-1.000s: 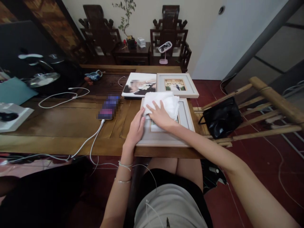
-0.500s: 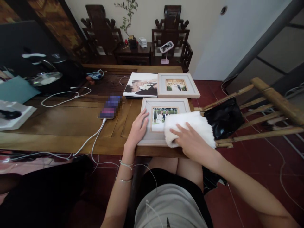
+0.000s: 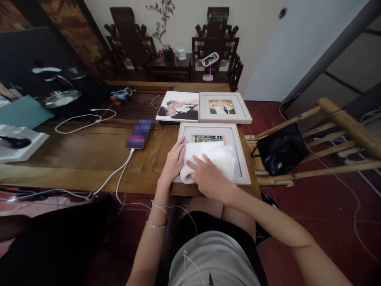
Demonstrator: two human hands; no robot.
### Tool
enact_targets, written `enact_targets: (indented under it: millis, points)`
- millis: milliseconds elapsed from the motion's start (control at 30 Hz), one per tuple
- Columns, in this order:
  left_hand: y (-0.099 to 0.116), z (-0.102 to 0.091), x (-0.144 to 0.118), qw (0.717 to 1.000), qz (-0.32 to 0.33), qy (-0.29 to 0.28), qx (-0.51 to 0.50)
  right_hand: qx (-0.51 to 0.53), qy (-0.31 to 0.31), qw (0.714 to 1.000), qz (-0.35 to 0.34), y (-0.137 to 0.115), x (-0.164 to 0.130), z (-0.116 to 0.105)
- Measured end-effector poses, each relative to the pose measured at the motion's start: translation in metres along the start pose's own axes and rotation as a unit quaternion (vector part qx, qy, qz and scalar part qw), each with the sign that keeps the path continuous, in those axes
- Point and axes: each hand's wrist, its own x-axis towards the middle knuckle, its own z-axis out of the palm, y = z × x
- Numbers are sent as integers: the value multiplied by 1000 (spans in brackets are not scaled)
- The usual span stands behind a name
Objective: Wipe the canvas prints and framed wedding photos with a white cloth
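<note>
The right hand (image 3: pixel 210 178) lies over the cloth (image 3: pixel 218 155), fingers parted and laid across its top rather than closed round it. The cloth spreads directly beneath and ahead of those fingers, its longer side seeming to run left to right. Under it is the frame (image 3: pixel 243 163), flat on the worktop (image 3: pixel 104 174); the top strip of its picture shows just beyond the right fingertips, and its right border is bare to their right. The left hand (image 3: pixel 172 163) is nearer the frame's left border, fingers open and resting along it, just beside the cloth's left edge. Whether the frame is longer across or away from the fingers, I cannot tell. Another frame (image 3: pixel 245 107) lies farther ahead of the right fingers; the phone (image 3: pixel 139 135) is left of the left ones.
</note>
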Motion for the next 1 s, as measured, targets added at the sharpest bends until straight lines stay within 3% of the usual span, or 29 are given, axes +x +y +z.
enact_targets:
  millis: [133, 300, 500, 633, 833, 933, 1000]
  points:
    - [0, -2, 0, 1000, 6, -13, 13, 18, -5, 1000, 19, 5, -18, 3]
    - [-3, -1, -1, 998, 33, -33, 29, 12, -43, 991, 127, 27, -74, -8]
    - [-9, 1, -1, 996, 64, -53, 45, -22, -19, 980, 195, 53, -106, -14]
    - [-10, 0, -1, 995, 64, -60, 49, -29, 17, 977, 211, 82, -93, -6]
    - [-9, -1, -1, 995, 63, -62, 42, -56, 83, 966, 239, 142, -49, 3]
    - [-10, -1, -2, 996, 63, -56, 39, -86, 143, 958, 234, 148, -17, -5]
    - [-11, 0, -2, 996, 65, -51, 37, -110, 181, 959, 188, 138, 9, -10]
